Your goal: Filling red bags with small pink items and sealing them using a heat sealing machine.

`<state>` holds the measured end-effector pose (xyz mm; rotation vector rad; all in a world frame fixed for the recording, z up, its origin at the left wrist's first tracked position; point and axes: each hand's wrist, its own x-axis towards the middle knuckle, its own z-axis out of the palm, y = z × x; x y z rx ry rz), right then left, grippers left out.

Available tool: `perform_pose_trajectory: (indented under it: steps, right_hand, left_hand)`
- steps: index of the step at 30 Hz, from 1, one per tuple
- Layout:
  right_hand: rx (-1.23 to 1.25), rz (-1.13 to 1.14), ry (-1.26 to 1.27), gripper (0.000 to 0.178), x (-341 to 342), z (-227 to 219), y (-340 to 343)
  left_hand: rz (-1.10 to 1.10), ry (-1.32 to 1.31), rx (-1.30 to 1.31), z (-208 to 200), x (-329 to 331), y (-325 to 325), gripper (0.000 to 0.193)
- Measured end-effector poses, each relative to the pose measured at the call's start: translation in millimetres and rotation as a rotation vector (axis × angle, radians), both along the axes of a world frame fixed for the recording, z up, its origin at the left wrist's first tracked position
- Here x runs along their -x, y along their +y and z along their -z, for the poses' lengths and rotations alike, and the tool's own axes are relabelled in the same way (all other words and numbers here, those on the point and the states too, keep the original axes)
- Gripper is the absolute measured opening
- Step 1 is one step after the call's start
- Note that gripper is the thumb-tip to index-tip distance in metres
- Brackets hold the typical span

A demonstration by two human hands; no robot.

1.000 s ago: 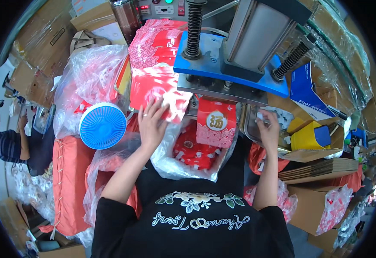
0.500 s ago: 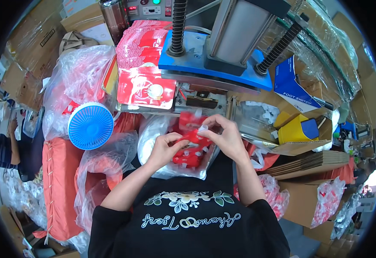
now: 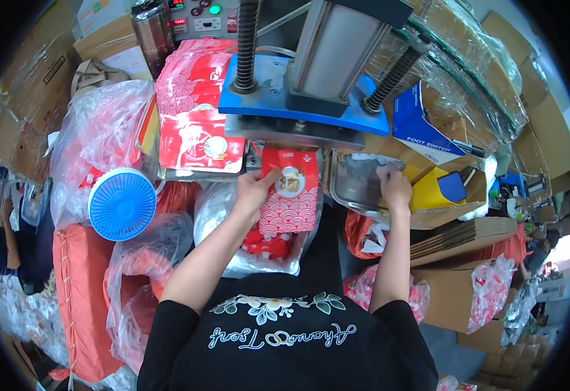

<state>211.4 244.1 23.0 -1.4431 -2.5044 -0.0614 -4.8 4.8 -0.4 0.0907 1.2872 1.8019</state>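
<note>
A flat red printed pouch [image 3: 289, 212] with a wave pattern and a pale round emblem lies under the blue-topped press [image 3: 301, 111], reaching out over a clear plastic bag [image 3: 213, 225]. My left hand [image 3: 254, 194] pinches the pouch at its left edge. Below it, in the plastic bag, several red pieces [image 3: 265, 245] show partly. My right hand [image 3: 397, 190] is at the metal tray [image 3: 357, 186], fingers bent together over small whitish pieces [image 3: 379, 161]. What sits between those fingertips is too small to make out.
A stack of red pouches [image 3: 197, 143] stands left of the press. Further left are a blue fan [image 3: 122, 204] and a red cloth bundle [image 3: 83, 300]. On the right are a yellow holder [image 3: 428, 190], a blue box [image 3: 412, 117] and folded cardboard [image 3: 464, 238].
My hands have parted from over the plastic bag. The right moved right to the metal tray, away from the small white piece it held. The left now holds a pouch laid toward the press.
</note>
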Motion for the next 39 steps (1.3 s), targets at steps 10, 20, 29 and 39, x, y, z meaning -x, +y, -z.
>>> perform_pose_trajectory:
  steps: [10, 20, 29, 39]
  right_hand:
    - [0.028, -0.337, 0.34, 0.019, 14.9, 25.5, -27.8]
    - [0.486, -0.555, 0.651, 0.024, 41.8, -44.4, -97.1]
    - [0.825, -0.903, 0.359, 0.026, 69.9, -53.7, -133.8]
    - [0.111, -0.225, 0.267, 0.051, 20.2, -33.7, -46.1]
  left_hand:
    - [-0.187, 1.68, 0.494, 8.1, 66.9, -74.0, 0.064]
    - [-0.129, 1.116, 0.133, -31.5, 22.6, -97.7, 0.016]
    - [0.182, 0.935, -0.006, 23.6, -14.9, -90.4, 0.013]
    - [-0.02, 0.039, -0.016, -3.7, -10.5, -15.9, 0.029]
